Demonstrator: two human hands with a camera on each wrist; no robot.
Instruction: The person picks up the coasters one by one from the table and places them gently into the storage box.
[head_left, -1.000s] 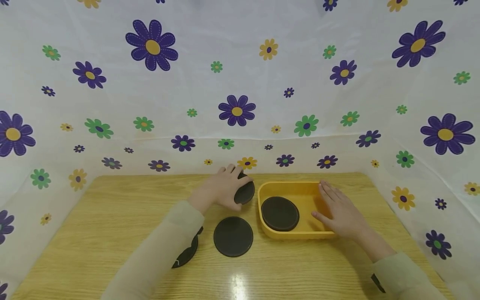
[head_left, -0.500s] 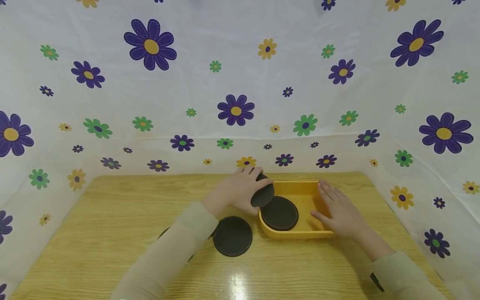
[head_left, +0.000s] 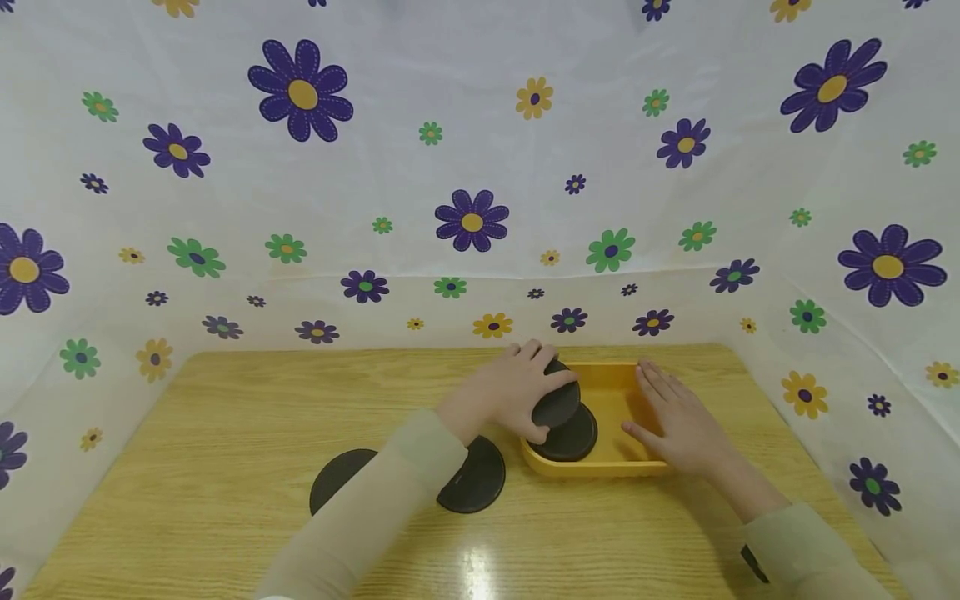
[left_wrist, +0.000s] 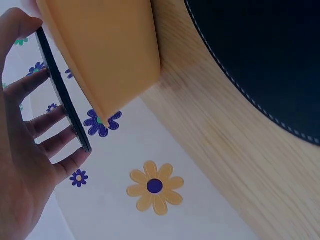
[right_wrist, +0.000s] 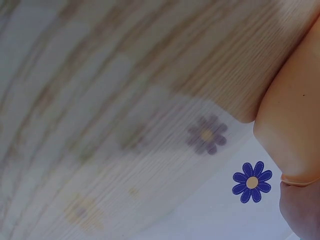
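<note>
My left hand [head_left: 510, 392] pinches a round black coaster [head_left: 558, 404] by its edge, between thumb and fingertips. It holds the coaster tilted over the left part of a yellow plastic tray [head_left: 600, 469]. Below it, another black coaster [head_left: 576, 439] lies in the tray, partly covered by the held one. In the left wrist view the held coaster [left_wrist: 62, 92] shows edge-on, beside the tray's outer wall [left_wrist: 110, 50]. My right hand [head_left: 686, 429] rests on the tray's right end with fingers straight and thumb spread; only a small part of the hand [right_wrist: 302, 210] shows in the right wrist view.
Two more black coasters lie on the wooden table [head_left: 225, 417], left of the tray: a nearer-to-tray coaster [head_left: 480, 479] and a farther-left coaster [head_left: 339, 477], both partly hidden by my left sleeve [head_left: 390, 500]. A flower-printed white cloth [head_left: 420, 183] stands around the table's back and sides.
My left hand has carried its coaster rightward, from the table beside the tray across the left rim to above the tray. My right hand has stayed in place.
</note>
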